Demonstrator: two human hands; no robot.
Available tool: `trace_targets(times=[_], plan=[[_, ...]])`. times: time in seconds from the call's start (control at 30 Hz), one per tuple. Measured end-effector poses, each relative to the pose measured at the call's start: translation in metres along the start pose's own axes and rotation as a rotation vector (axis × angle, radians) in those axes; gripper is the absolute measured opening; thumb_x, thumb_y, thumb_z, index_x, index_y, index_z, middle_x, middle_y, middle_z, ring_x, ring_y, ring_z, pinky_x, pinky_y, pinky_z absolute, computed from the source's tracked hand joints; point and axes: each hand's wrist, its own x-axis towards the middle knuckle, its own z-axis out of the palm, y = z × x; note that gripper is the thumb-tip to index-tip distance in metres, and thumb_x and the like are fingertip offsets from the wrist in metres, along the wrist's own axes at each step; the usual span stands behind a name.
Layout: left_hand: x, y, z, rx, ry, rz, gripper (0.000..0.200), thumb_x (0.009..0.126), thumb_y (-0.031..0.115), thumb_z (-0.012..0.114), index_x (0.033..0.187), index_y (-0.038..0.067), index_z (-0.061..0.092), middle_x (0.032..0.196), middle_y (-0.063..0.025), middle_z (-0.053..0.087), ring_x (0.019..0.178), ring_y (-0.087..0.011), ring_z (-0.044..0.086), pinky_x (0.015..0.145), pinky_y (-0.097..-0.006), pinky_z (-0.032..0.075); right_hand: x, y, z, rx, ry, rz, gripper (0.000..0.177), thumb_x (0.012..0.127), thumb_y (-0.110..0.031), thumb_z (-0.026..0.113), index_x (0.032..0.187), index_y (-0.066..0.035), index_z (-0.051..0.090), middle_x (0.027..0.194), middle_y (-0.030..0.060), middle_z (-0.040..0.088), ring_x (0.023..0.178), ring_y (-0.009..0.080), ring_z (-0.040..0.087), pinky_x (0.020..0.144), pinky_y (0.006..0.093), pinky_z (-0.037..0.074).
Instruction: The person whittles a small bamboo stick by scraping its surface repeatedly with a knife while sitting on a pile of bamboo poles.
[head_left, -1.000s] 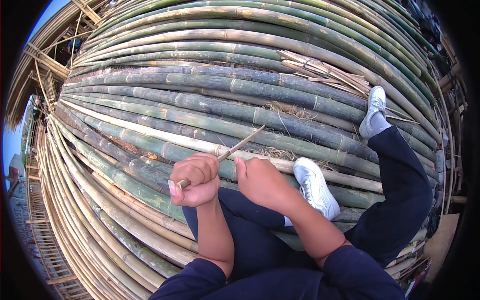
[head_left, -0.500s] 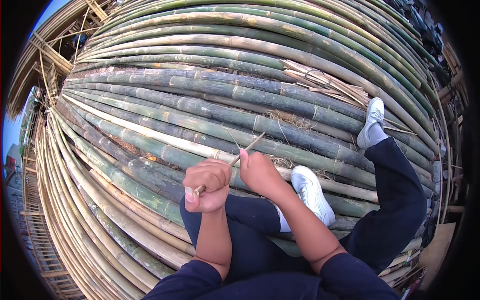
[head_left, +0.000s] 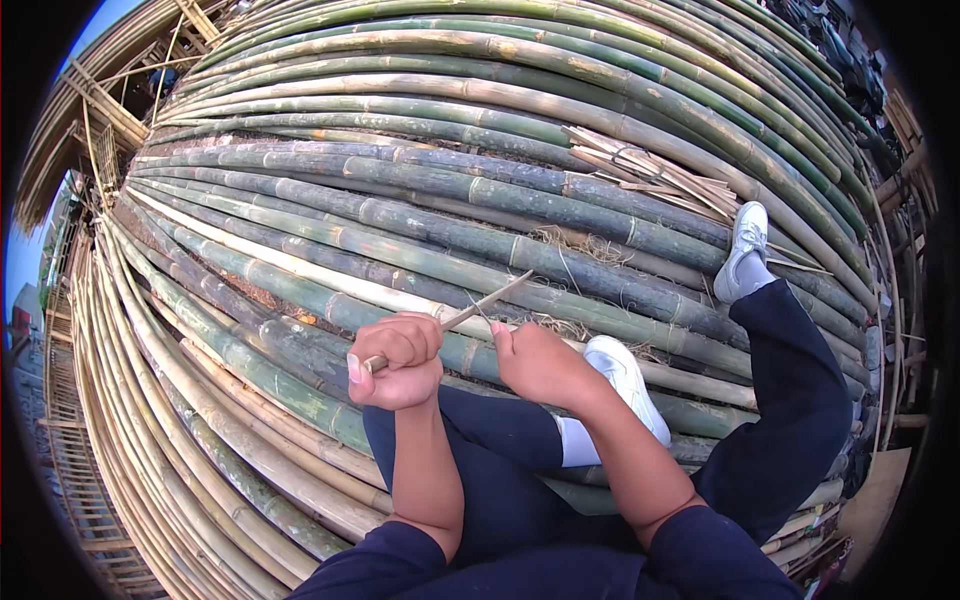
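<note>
My left hand (head_left: 398,362) is wrapped round a thin wooden or bamboo stick (head_left: 490,298). One end of it shows by my thumb, and the other points up and right past my fist. My right hand (head_left: 543,362) is closed beside it, with the thumb up against the fingers. A thin strip (head_left: 475,306) runs from that thumb across the stick; its lower end is hidden in the fingers. Both hands are above the bamboo poles (head_left: 420,250).
A bundle of split strips (head_left: 650,170) lies on the poles near my raised white shoe (head_left: 748,240). Another white shoe (head_left: 625,385) rests behind my right forearm. Long pale poles (head_left: 200,430) run along the left, and loose shavings (head_left: 590,245) lie mid-view.
My left hand has moved left and slightly up with the stick. My right hand has shifted a little right and down, so the gap between the hands is wider.
</note>
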Motion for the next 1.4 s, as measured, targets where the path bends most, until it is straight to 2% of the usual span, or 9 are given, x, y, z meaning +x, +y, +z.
trace_targets(times=[0.2, 0.53, 0.63, 0.73, 0.83, 0.93, 1.07, 1.2, 1.4], plan=[[-0.002, 0.0, 0.0, -0.014, 0.012, -0.014, 0.055, 0.092, 0.043, 0.039, 0.052, 0.009, 0.025, 0.041, -0.0018, 0.023, 0.033, -0.0127, 0.018, 0.035, -0.0291, 0.015, 0.034, 0.018, 0.029, 0.076, 0.197, 0.041, 0.059, 0.103, -0.032, 0.037, 0.077, 0.013, 0.064, 0.077, 0.0381, 0.061, 0.08, 0.0535, 0.061, 0.08, 0.0552, 0.048], [-0.004, 0.0, 0.015, 0.019, -0.061, -0.021, 0.054, 0.09, 0.043, 0.041, 0.052, 0.008, 0.025, 0.042, -0.0018, 0.024, 0.033, -0.0131, 0.02, 0.035, -0.0286, 0.016, 0.043, 0.019, 0.017, -0.007, 0.182, 0.077, 0.059, 0.104, -0.032, 0.035, 0.077, 0.012, 0.065, 0.079, 0.0361, 0.062, 0.08, 0.0526, 0.062, 0.081, 0.0545, 0.049], [-0.001, 0.0, 0.01, 0.022, -0.016, -0.038, 0.055, 0.09, 0.043, 0.041, 0.052, 0.008, 0.026, 0.042, -0.0018, 0.024, 0.033, -0.0131, 0.02, 0.035, -0.0285, 0.015, 0.003, -0.019, -0.004, 0.025, 0.028, -0.019, 0.061, 0.104, -0.034, 0.036, 0.074, 0.012, 0.062, 0.071, 0.0362, 0.058, 0.074, 0.0512, 0.06, 0.075, 0.053, 0.047], [-0.002, 0.001, 0.005, 0.02, -0.009, -0.014, 0.057, 0.092, 0.045, 0.041, 0.052, 0.007, 0.026, 0.042, -0.0017, 0.025, 0.033, -0.0128, 0.02, 0.035, -0.0283, 0.015, -0.026, -0.034, 0.01, 0.068, 0.109, -0.166, 0.059, 0.103, -0.031, 0.039, 0.07, 0.011, 0.062, 0.068, 0.0359, 0.057, 0.07, 0.0519, 0.06, 0.071, 0.0532, 0.047], [-0.005, 0.001, 0.008, 0.019, -0.018, -0.02, 0.058, 0.092, 0.047, 0.042, 0.052, 0.008, 0.026, 0.041, -0.0018, 0.025, 0.032, -0.0132, 0.021, 0.035, -0.0285, 0.015, 0.019, 0.009, 0.033, -0.028, 0.261, 0.021, 0.057, 0.103, -0.03, 0.039, 0.071, 0.011, 0.064, 0.07, 0.0357, 0.059, 0.073, 0.0532, 0.061, 0.073, 0.0542, 0.05], [-0.004, 0.0, 0.009, 0.023, -0.013, -0.018, 0.058, 0.092, 0.046, 0.043, 0.051, 0.008, 0.027, 0.041, -0.0019, 0.026, 0.032, -0.0135, 0.021, 0.035, -0.0287, 0.015, 0.029, 0.023, 0.017, -0.042, 0.18, 0.056, 0.057, 0.103, -0.029, 0.039, 0.073, 0.012, 0.065, 0.071, 0.035, 0.061, 0.073, 0.0525, 0.061, 0.074, 0.0537, 0.051], [-0.003, -0.002, 0.01, 0.037, -0.036, 0.001, 0.058, 0.091, 0.046, 0.043, 0.051, 0.008, 0.027, 0.042, -0.0019, 0.025, 0.032, -0.0134, 0.021, 0.035, -0.0288, 0.016, -0.017, -0.021, 0.012, 0.127, 0.156, -0.169, 0.057, 0.104, -0.03, 0.039, 0.07, 0.012, 0.058, 0.066, 0.034, 0.056, 0.066, 0.0509, 0.058, 0.067, 0.0534, 0.045], [-0.002, -0.002, 0.005, 0.033, 0.014, 0.012, 0.053, 0.09, 0.044, 0.038, 0.052, 0.01, 0.024, 0.043, 0.0008, 0.02, 0.033, -0.0111, 0.017, 0.034, -0.0282, 0.014, 0.007, -0.006, 0.02, 0.282, 0.031, -0.008, 0.058, 0.104, -0.031, 0.039, 0.069, 0.012, 0.057, 0.059, 0.0315, 0.053, 0.059, 0.05, 0.056, 0.062, 0.0532, 0.044], [-0.004, 0.001, -0.001, 0.012, 0.034, -0.003, 0.054, 0.092, 0.044, 0.038, 0.054, 0.009, 0.025, 0.043, -0.0011, 0.023, 0.035, -0.0128, 0.017, 0.037, -0.0303, 0.015, 0.005, -0.015, 0.023, 0.152, 0.115, -0.082, 0.062, 0.104, -0.033, 0.04, 0.063, 0.011, 0.058, 0.061, 0.0334, 0.055, 0.061, 0.0505, 0.057, 0.065, 0.0538, 0.047]])
